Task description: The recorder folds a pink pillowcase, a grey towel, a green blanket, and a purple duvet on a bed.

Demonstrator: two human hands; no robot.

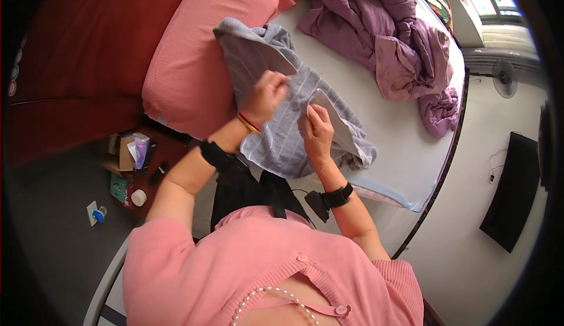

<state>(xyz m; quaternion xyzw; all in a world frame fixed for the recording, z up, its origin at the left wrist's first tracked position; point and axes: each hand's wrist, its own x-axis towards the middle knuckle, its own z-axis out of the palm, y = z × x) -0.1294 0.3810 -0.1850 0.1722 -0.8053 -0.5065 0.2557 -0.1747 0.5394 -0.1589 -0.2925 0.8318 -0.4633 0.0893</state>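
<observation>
Fingers of the left hand [267, 95] are curled tight, pinching a fold of the grey striped pillowcase [282, 126] near its upper middle. The right hand [317, 131] is closed as well, thumb and fingers gripping the fabric edge just beside a white pillow corner [323, 99] that pokes out of the cloth. Both hands sit close together, a little apart, above the bed. The pillowcase is bunched and creased; its far end rests against the pink pillow [194, 61] at the head of the bed, and its near end droops over the white sheet [399, 132] towards the bed's edge.

A red and yellow bangle [249, 123] circles the left wrist, with a black strap [214, 154] further down the forearm; a black band with a small device [332, 198] sits on the right forearm. The person wears a pink knitted cardigan [235, 261].

Well apart from the hands, a crumpled purple duvet [382, 26] is heaped on the far side of the bed. To the left, a low dark bedside table [170, 155] holds small boxes and packets [130, 151]. A dark flat screen [514, 191] hangs on the wall to the right, and a small fan [505, 79] stands near the window.
</observation>
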